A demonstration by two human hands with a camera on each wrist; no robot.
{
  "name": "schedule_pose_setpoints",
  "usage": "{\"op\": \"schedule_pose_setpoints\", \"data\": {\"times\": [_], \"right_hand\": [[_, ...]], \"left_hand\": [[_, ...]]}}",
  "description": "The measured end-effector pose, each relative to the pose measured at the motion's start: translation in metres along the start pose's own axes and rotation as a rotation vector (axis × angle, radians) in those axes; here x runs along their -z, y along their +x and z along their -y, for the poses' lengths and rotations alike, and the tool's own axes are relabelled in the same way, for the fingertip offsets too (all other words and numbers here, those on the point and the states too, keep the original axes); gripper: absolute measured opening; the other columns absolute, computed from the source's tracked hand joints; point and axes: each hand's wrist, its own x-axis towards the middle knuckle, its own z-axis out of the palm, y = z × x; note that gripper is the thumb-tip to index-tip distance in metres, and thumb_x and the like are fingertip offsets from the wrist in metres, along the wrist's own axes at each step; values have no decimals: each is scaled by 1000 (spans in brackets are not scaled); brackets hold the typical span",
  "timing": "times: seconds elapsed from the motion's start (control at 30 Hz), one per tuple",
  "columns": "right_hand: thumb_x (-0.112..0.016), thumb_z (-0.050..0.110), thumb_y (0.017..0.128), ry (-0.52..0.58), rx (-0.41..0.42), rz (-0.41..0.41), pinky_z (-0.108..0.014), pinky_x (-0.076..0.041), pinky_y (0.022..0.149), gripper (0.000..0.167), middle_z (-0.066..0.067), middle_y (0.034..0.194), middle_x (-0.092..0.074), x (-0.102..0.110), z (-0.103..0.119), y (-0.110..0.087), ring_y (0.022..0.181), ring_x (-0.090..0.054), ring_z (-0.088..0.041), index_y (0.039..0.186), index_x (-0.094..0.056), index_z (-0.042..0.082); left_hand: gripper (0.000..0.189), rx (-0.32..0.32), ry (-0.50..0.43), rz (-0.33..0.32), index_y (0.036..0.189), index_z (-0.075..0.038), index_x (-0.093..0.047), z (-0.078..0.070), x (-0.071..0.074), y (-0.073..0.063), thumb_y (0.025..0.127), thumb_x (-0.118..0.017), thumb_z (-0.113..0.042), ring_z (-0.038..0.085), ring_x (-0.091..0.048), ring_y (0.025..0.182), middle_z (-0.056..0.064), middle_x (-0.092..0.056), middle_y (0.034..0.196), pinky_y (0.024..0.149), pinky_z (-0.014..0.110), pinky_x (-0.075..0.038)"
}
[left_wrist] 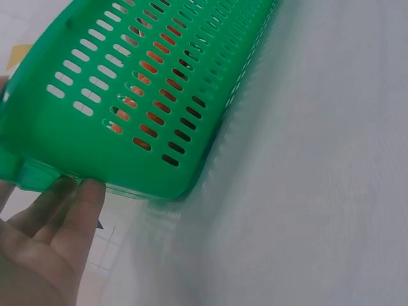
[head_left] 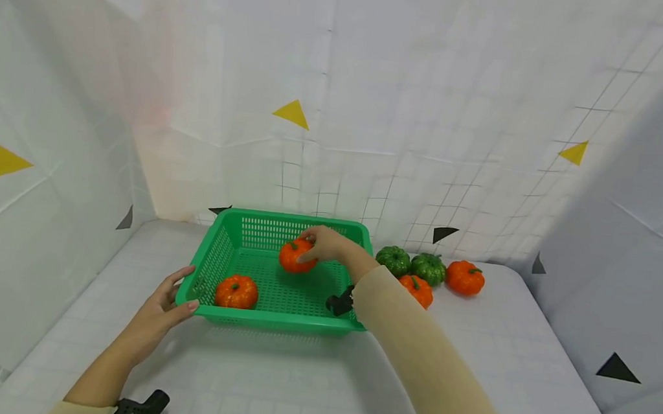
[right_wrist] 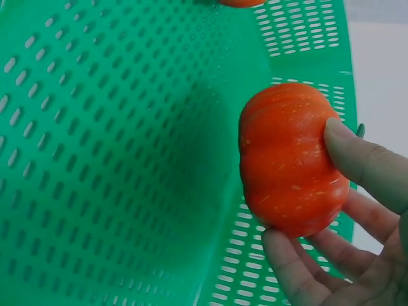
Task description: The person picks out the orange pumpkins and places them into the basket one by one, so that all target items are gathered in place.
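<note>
A green plastic basket (head_left: 282,317) with slotted walls stands on the white table. My left hand (head_left: 155,313) grips its near left corner, thumb by the front rim and fingers at the left side; in the left wrist view fingertips (left_wrist: 89,194) touch the corner from outside. Inside the basket, my right hand (head_left: 328,244) holds a small orange pumpkin (right_wrist: 290,159) between thumb and fingers, above the basket floor toward the back. Another orange pumpkin (head_left: 236,291) sits in the basket's near left corner.
Right of the basket lie two green pumpkins (head_left: 428,268) and two orange ones, one (head_left: 465,278) farthest right and one (head_left: 416,290) partly behind my right sleeve. White sheeting (head_left: 364,92) with yellow and black triangles encloses the table on the back and sides.
</note>
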Motion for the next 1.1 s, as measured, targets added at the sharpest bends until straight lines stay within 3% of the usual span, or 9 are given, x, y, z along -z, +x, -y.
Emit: {"op": "schedule_pose_setpoints", "data": {"times": [0.43,0.8,1.1], "right_hand": [[-80,17,88,-89,-1,35,-43,-44,105,58,-12,146,-50,-17,-8,10,135,-45,-31,141,-56,12],[-77,5,88,64,-51,21,-38,-55,91,54,-19,144,-49,-21,-7,9,124,-55,-31,138,-57,9],[-75,5,89,40,-28,29,-38,-55,90,52,-19,144,-51,-31,4,15,123,-56,-30,138,-60,9]], "left_hand": [[77,7,20,-8,161,-18,-13,-3,0,1,101,-61,-17,0,-53,113,29,-28,155,88,17,-48],[77,1,-12,-1,161,-18,-12,1,-1,1,102,-60,-15,2,-55,114,29,-30,154,88,17,-49],[77,4,-19,-3,161,-18,-12,1,0,1,101,-60,-16,2,-55,113,29,-29,154,88,17,-49]]}}
